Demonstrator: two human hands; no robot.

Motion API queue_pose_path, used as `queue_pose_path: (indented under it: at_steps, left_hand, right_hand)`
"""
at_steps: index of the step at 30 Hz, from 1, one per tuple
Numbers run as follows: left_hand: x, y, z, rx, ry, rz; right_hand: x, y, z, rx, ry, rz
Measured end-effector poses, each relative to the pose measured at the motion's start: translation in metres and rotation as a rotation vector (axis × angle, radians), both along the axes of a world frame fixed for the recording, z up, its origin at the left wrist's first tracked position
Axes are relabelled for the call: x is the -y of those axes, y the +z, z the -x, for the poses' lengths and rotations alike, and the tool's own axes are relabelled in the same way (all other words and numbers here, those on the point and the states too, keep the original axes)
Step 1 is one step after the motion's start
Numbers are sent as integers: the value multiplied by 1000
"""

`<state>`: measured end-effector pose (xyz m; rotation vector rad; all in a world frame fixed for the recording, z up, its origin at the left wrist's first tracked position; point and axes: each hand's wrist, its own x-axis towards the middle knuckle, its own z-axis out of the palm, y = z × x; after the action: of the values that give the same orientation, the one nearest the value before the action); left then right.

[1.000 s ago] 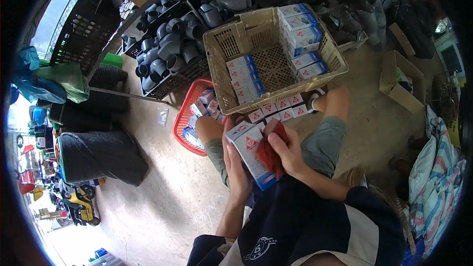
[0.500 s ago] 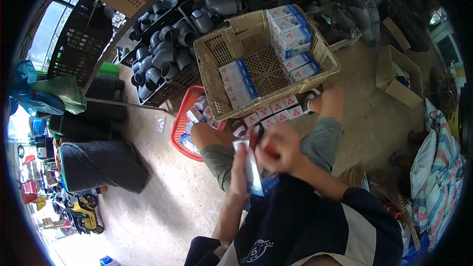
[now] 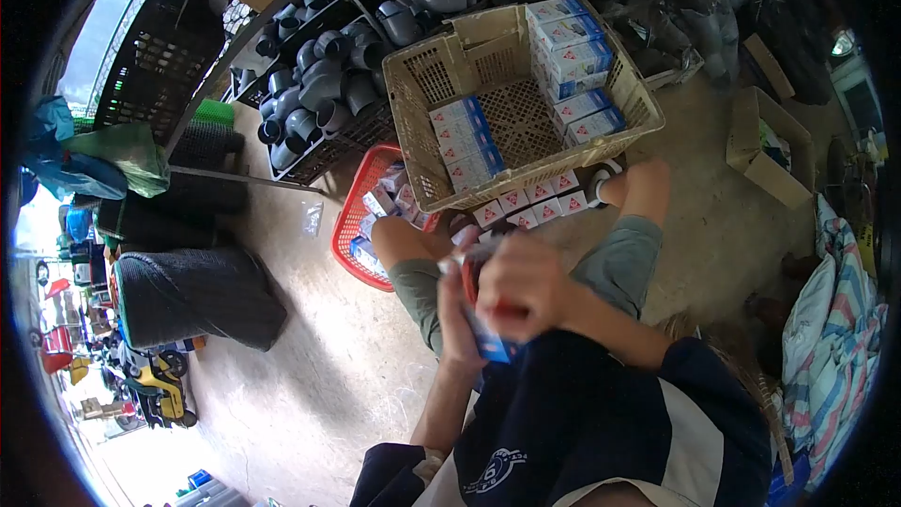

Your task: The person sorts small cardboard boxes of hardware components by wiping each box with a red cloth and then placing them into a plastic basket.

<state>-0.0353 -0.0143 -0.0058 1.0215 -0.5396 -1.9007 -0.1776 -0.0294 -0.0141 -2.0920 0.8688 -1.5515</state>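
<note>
My left hand point(image 3: 457, 324) is wrapped round a small blue-and-white box point(image 3: 494, 346), held in front of my body. Over that box, my right hand point(image 3: 527, 284) is closed on a red-handled tool point(image 3: 507, 309); motion blur hides its exact kind. Beyond my hands stands a beige plastic crate point(image 3: 422, 155) with blue-and-white boxes point(image 3: 465, 143) lined up along two sides. More small boxes point(image 3: 515, 200) stand in rows on the floor at the crate's near side. Left of my knee, a red basket point(image 3: 343, 249) contains loose boxes of similar look.
Grey pipe elbows point(image 3: 324, 84) fill black crates at the back left. A dark mesh roll point(image 3: 197, 296) lies on the floor at left. To the right are an open cardboard box point(image 3: 771, 150) and a striped sack point(image 3: 835, 319).
My right hand has moved down and toward me over the box, with the red-handled tool still in it. The box stays in my left hand. My view has shifted slightly.
</note>
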Motion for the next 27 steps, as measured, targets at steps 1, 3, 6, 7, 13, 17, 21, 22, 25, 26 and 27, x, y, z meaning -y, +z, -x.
queue_pose_path:
  at_steps: [1, 3, 6, 7, 13, 17, 21, 22, 25, 26, 27]
  left_hand:
    - [8, -3, -8, -78, 76, 71]
    - [12, 1, -15, -200, 183, 11]
    - [-5, 14, -6, -28, 92, 133]
    - [-11, 14, 0, 51, 90, 78]
    - [10, 10, -15, -201, 249, 71]
    - [2, 19, -5, -24, 466, 146]
    - [-6, 39, 9, -36, 449, 174]
    - [-9, 38, 8, -36, 403, 198]
    - [-5, 15, -20, 181, 123, 171]
    - [-3, 18, -22, 280, 35, 179]
    - [-3, 12, -25, 195, 91, 94]
  right_hand:
    - [-13, 2, -8, -28, 70, 46]
    - [-21, 7, -9, -37, 99, 48]
    - [-4, 11, 4, -27, 4, -36]
    - [7, 16, 6, -15, -80, -69]
    - [-27, 17, -12, 3, 3, -87]
    - [-25, 10, -7, 128, -187, -433]
    - [-24, 16, 3, 485, 74, -863]
    - [-25, 12, 6, 493, 96, -799]
    - [-29, 5, 8, 459, 109, -644]
    - [-32, 9, 6, 417, 70, -616]
    - [-33, 13, 4, 376, 29, -586]
